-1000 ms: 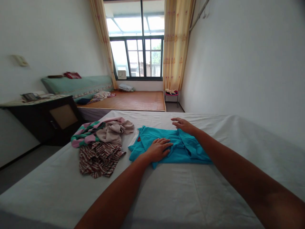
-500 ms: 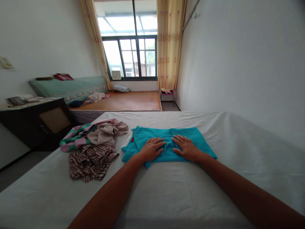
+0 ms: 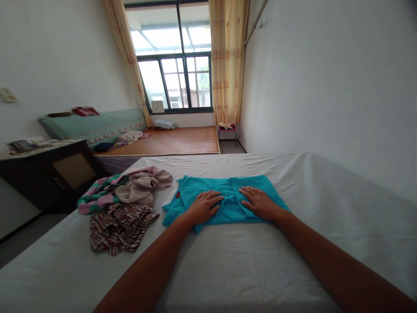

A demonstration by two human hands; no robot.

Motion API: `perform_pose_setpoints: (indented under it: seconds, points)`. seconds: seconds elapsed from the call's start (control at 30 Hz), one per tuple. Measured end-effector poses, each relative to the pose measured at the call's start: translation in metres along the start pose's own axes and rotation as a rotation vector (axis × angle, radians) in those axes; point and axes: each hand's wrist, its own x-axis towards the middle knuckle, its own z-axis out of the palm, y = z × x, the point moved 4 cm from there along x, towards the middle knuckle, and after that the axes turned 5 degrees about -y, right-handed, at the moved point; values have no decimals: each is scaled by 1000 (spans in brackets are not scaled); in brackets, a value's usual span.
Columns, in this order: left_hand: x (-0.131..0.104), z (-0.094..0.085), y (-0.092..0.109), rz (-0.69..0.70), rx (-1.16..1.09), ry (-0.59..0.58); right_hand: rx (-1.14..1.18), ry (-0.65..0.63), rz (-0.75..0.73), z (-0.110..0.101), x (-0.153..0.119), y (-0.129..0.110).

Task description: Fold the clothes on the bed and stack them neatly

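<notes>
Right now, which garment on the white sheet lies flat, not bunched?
The turquoise garment, flat under your left hand and right hand; the clothes to its left are bunched.

Folded turquoise cloth garment (image 3: 230,191): you have soft-looking matt fabric, smooth in places, rucked near its middle.
Brown-and-white patterned crumpled cloth (image 3: 120,228): your eye meets matt fabric, rough with creases.
Beige-pink bunched cloth (image 3: 133,191): thin-looking, matt, softly wrinkled.
Wide white bed sheet (image 3: 234,265): matt cloth before you, lightly creased.
Flat orange-brown bed mat (image 3: 182,140): smooth, with a faint sheen facing you; you cannot tell its material.
Dark brown boxy cabinet (image 3: 34,174): wood-like, dull, with a matt tan door panel (image 3: 73,169).
Long yellow patterned curtains (image 3: 228,65): matt cloth hanging in soft folds.
Dark-framed tall window (image 3: 172,82): clear, smooth glass.
Large white wall (image 3: 325,95): smooth and matt.
</notes>
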Motion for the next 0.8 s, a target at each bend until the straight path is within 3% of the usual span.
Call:
perform_pose_setpoints:
  seconds: [0.17,0.3,0.43,0.57,0.63,0.73,0.8]
  points:
    - [0,-2,3,-3,-2,-10,-33,21,24,-3,0,22]
    - [-2,-3,3,2,-14,-12,-104,181,307,-18,-13,72]
    - [-3,-1,2,5,-18,-4,86,186,493,-25,-28,107]
    - [-5,-5,2,30,-24,13,452,145,575,-34,-34,106]
    - [-7,-12,-1,32,-36,63,702,43,608,-36,-36,98]
    - [-13,-30,-21,-66,-67,216,1039,-143,642,-34,-41,84]
    - [-21,-41,-44,-202,-109,344,1185,-198,631,-33,-45,77]
